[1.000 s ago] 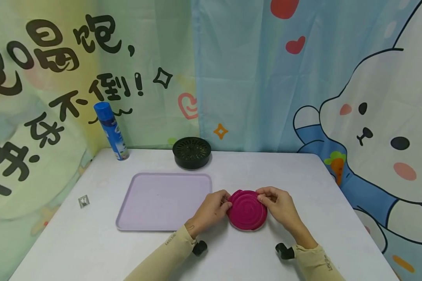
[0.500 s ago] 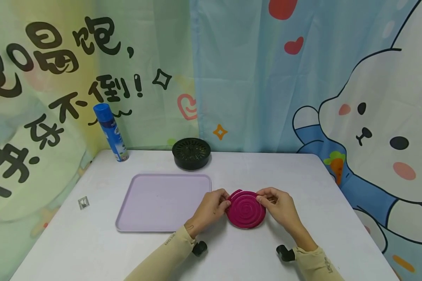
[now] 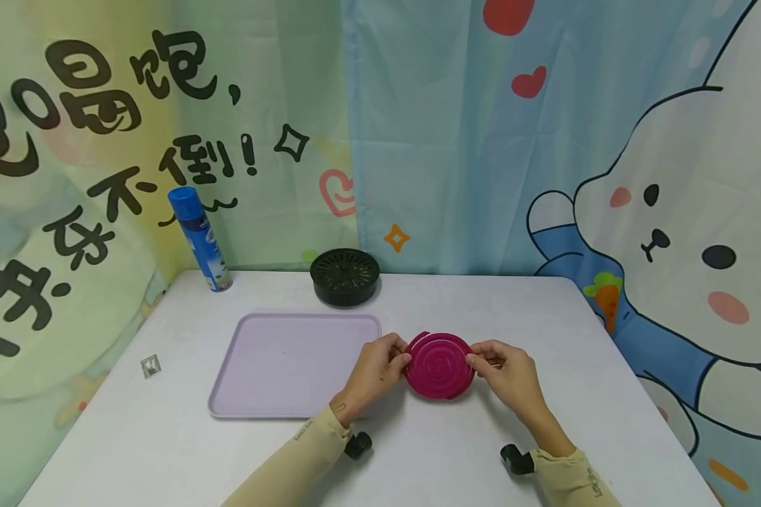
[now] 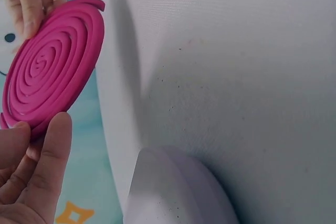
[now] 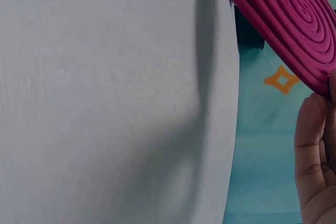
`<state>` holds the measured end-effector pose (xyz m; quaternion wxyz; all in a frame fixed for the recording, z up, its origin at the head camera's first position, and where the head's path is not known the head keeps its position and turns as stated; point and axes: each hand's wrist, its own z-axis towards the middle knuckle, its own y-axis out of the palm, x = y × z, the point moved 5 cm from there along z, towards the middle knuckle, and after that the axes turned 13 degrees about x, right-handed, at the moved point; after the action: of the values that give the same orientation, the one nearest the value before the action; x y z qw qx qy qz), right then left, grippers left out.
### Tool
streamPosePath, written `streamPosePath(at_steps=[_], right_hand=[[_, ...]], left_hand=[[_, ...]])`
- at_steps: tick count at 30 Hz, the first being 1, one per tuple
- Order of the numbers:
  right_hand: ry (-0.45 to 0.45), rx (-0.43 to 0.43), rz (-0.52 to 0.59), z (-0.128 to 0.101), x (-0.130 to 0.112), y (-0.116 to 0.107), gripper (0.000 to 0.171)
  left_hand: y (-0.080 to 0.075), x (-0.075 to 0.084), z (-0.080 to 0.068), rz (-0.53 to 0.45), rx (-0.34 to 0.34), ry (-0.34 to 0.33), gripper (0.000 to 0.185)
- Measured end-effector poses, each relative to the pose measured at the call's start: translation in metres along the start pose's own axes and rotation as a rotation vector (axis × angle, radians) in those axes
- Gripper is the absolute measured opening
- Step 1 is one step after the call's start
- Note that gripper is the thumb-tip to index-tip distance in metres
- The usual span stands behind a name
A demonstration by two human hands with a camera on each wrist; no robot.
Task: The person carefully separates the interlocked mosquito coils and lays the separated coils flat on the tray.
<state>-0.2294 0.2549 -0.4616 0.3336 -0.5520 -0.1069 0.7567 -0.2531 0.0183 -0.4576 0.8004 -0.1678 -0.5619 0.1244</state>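
Nearest are two beige sleeves (image 3: 292,461), with a small black device (image 3: 358,446) at each wrist. In front of them, the left hand (image 3: 380,366) pinches one side of a coil (image 3: 440,366) between thumb and fingers, and the right hand (image 3: 507,370) pinches the opposite side in the same way.

The coil is held in the air above the white table (image 3: 431,465), and its shadow falls apart from it. It is a flat, round spiral of strong pink-purple colour, with a matt surface. Its turns lie close together, divided by thin lines, and at the centre they curl into a small knot. On the outer edge two ends show, at nearly opposite sides; one of them sticks out a little at the top. The face of the coil is tilted toward the person.

To the left of the coil lies a pale purple tray (image 3: 285,373), and farther left a small silver piece (image 3: 151,365). Behind the tray stand a round black box (image 3: 345,278) with a slotted top and a blue can (image 3: 199,239). Farthest hangs a printed curtain (image 3: 412,141).
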Motion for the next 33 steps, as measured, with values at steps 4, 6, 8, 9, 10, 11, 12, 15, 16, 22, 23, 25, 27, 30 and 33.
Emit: streamPosePath(at_steps=[4, 6, 8, 9, 10, 11, 12, 15, 16, 22, 23, 25, 27, 30, 33], right_hand=[[0.003, 0.011, 0.004, 0.0, 0.001, 0.001, 0.017], [0.005, 0.014, 0.007, 0.0, 0.001, 0.001, 0.018], [0.011, 0.016, 0.011, -0.001, 0.001, 0.001, 0.018], [0.014, 0.017, 0.012, -0.001, 0.001, 0.001, 0.018], [0.017, 0.018, 0.014, -0.002, 0.001, 0.001, 0.018], [0.018, 0.02, 0.014, -0.002, 0.001, 0.001, 0.018], [0.018, 0.023, 0.015, -0.002, 0.001, 0.001, 0.018], [0.015, 0.03, 0.017, -0.003, 0.0, 0.001, 0.017], [0.011, 0.033, 0.018, -0.003, 0.0, 0.001, 0.017], [-0.023, 0.06, 0.011, -0.003, -0.003, 0.001, 0.016], [-0.027, 0.064, 0.009, -0.003, -0.003, 0.001, 0.015], [-0.031, 0.071, 0.009, -0.003, -0.004, 0.001, 0.014], [-0.024, 0.075, 0.015, -0.004, -0.005, 0.001, 0.014], [-0.019, 0.071, 0.025, -0.005, -0.007, 0.001, 0.013], [-0.025, 0.056, 0.031, -0.005, -0.01, 0.002, 0.014]], left_hand=[[0.0, -0.001, 0.0, -0.021, 0.016, -0.02, 0.004], [-0.001, -0.001, 0.0, -0.018, 0.024, -0.021, 0.004], [-0.002, -0.001, 0.0, -0.014, 0.028, -0.018, 0.004], [-0.002, -0.001, 0.0, -0.01, 0.028, -0.016, 0.004], [-0.002, -0.001, 0.0, -0.007, 0.028, -0.014, 0.004], [-0.002, -0.001, 0.0, -0.004, 0.029, -0.011, 0.004], [-0.002, -0.001, 0.0, 0.001, 0.03, -0.007, 0.005], [-0.003, -0.001, 0.0, 0.017, 0.038, -0.001, 0.006], [-0.003, 0.0, 0.0, 0.024, 0.041, 0.0, 0.007], [-0.002, 0.0, 0.001, 0.048, 0.052, 0.013, 0.007], [-0.002, 0.0, 0.001, 0.051, 0.054, 0.017, 0.007], [-0.002, -0.001, 0.002, 0.057, 0.057, 0.022, 0.007], [-0.002, -0.001, 0.002, 0.068, 0.063, 0.029, 0.008], [-0.002, 0.0, 0.002, 0.081, 0.067, 0.043, 0.008], [-0.002, 0.0, 0.001, 0.092, 0.069, 0.06, 0.009]])
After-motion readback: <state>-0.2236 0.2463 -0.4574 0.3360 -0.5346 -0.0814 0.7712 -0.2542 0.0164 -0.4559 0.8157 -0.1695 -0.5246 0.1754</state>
